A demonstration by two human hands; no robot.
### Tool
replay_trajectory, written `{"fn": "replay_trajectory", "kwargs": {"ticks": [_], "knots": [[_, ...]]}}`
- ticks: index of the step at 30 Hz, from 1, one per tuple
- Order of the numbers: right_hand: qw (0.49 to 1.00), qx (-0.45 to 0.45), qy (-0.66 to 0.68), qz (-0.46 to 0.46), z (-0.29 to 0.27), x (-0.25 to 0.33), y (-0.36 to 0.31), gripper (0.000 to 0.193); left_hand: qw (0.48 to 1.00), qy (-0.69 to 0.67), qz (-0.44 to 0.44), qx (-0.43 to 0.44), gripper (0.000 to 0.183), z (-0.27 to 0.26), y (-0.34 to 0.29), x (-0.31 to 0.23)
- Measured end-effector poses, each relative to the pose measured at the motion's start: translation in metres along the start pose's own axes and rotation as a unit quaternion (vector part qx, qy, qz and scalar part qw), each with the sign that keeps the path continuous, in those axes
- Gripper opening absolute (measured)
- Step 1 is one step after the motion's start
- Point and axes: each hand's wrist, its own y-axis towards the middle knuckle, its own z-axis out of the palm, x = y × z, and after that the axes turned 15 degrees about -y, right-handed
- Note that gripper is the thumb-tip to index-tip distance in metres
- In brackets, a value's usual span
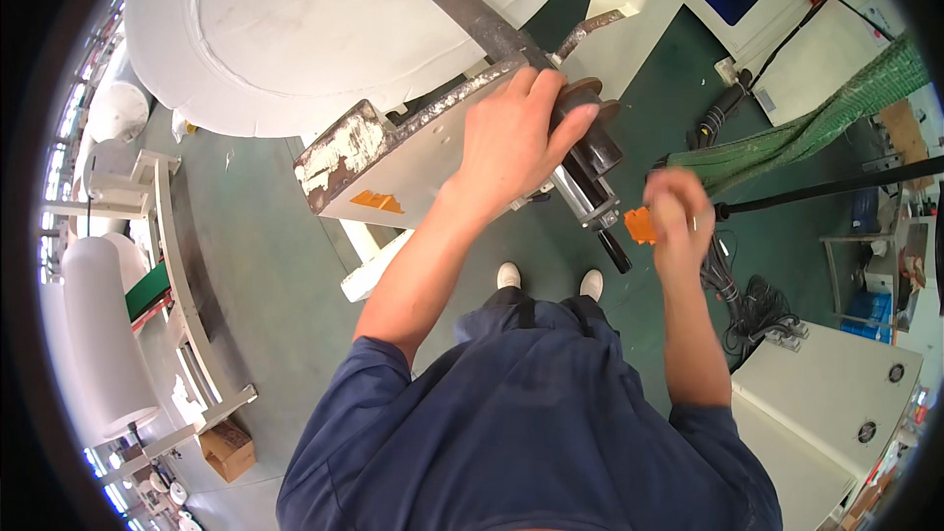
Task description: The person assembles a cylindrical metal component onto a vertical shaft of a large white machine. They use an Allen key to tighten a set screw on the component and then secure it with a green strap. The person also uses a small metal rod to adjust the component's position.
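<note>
My left hand (506, 138) lies over the end of a pale, worn machine arm (423, 152), beside the dark steel shaft (467, 10). Its fingers reach over the top edge, and the thumb is spread out toward a brown round flange (588, 98). Below the thumb, the shaft end (598, 152) sits above a shiny metal cylinder (582, 192) with a black handle (616, 251). To the right, my right hand (680, 216) is blurred and curled around an orange hand tool (640, 226). A black hose (836, 189) runs up to this hand. The tool's exact kind is partly hidden.
A huge white roll (295, 29) fills the upper left on the shaft. Green webbing (816, 128) hangs at right, above coiled black cables (757, 315) and a cream cabinet (826, 383). At left stand a rack (182, 285) with a white roll (103, 334) and a cardboard box (228, 450).
</note>
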Motion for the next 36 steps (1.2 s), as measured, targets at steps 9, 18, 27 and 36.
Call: {"fn": "replay_trajectory", "kwargs": {"ticks": [9, 18, 27, 36], "knots": [[0.88, 0.105, -0.46, 0.049, -0.018, -0.081, -0.084, 0.029, 0.989, 0.042, 0.114, 0.081, 0.038, 0.004, 0.042, -0.002], [0.87, 0.153, -0.447, 0.138, -0.027, -0.107, -0.069, 0.037, 0.98, 0.019, 0.071, 0.184, 0.037, 0.006, 0.048, 0.005], [0.837, 0.259, -0.473, 0.089, -0.007, -0.051, -0.094, 0.038, 0.981, 0.016, 0.073, 0.182, 0.031, 0.007, 0.049, 0.006], [0.866, 0.163, -0.466, 0.081, -0.031, -0.028, -0.058, 0.032, 0.983, 0.002, 0.063, 0.17, 0.032, 0.006, 0.048, 0.004]]}}
